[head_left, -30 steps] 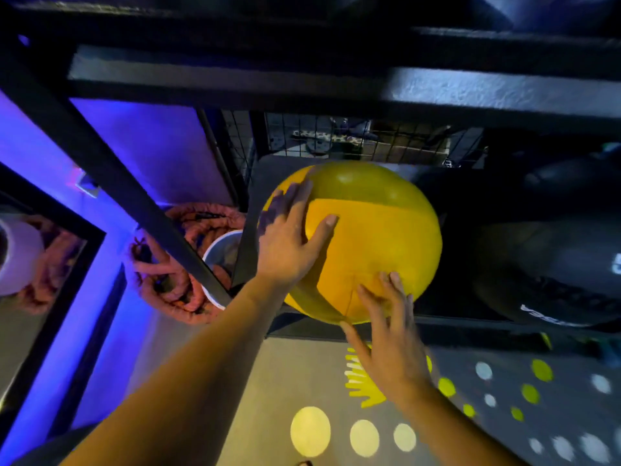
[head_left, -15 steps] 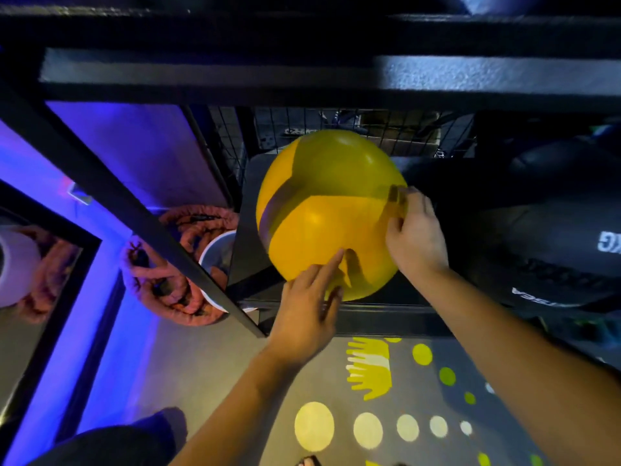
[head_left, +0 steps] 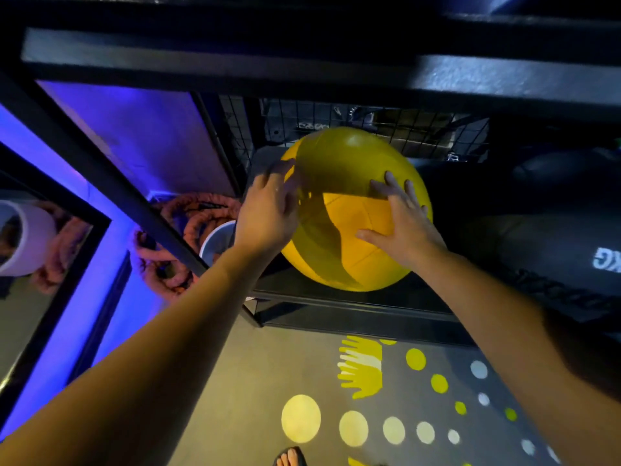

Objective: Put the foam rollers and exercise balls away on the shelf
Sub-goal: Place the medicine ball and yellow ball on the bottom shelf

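A big yellow exercise ball (head_left: 349,163) sits on the low black shelf (head_left: 353,304), under an upper shelf beam. My left hand (head_left: 267,215) lies on the ball's left side with fingers spread and slightly blurred. My right hand (head_left: 403,227) rests flat on the ball's front right, fingers straight and splayed. Both palms press against the ball. No foam roller is visible.
A dark weighted ball or bag (head_left: 551,250) with white lettering fills the shelf to the right. Coiled orange battle rope (head_left: 174,264) and a white bucket (head_left: 218,242) sit left of the shelf. A black diagonal frame post (head_left: 111,183) crosses at left. Wire mesh (head_left: 369,126) backs the shelf.
The left hand rose from the ball's lower front to its left side. The right hand shifted from the ball's right edge onto its front. The ball sits a little deeper on the shelf.
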`<state>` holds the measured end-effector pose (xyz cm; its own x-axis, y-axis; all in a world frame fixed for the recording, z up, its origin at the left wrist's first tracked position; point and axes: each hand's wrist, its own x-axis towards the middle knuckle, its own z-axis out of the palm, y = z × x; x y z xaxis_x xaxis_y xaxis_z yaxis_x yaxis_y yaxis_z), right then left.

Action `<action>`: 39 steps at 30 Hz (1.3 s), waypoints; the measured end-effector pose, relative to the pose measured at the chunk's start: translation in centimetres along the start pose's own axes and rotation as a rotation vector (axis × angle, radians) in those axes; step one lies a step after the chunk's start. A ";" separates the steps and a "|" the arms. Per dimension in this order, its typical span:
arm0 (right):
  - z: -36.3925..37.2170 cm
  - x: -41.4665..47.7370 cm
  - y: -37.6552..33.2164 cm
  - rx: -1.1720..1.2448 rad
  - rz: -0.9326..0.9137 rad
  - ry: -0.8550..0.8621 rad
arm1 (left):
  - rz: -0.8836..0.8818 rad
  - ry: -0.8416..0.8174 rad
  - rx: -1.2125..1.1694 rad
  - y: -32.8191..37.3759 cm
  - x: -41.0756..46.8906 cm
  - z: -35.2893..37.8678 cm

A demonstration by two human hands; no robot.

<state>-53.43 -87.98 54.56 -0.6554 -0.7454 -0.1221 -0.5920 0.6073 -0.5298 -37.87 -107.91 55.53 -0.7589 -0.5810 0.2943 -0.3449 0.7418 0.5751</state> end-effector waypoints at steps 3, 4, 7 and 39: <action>-0.3 -1.4 1.9 -0.105 -0.100 -0.029 | 0.013 -0.073 0.100 1.7 2.3 1.5; 0.3 -2.2 2.5 -0.132 -0.129 -0.010 | -0.020 -0.090 0.122 2.5 2.4 1.8; 4.1 -5.6 3.4 -0.226 -0.239 0.120 | -0.085 -0.054 0.047 3.8 1.4 2.8; 7.5 -6.9 4.3 1.191 0.883 -0.242 | -1.056 0.121 -0.469 -1.1 -13.7 -2.9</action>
<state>-47.89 -82.30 46.85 -0.4262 -0.3672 -0.8268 0.7368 0.3893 -0.5527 -25.48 -101.73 53.07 -0.1494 -0.8834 -0.4441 -0.5175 -0.3129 0.7964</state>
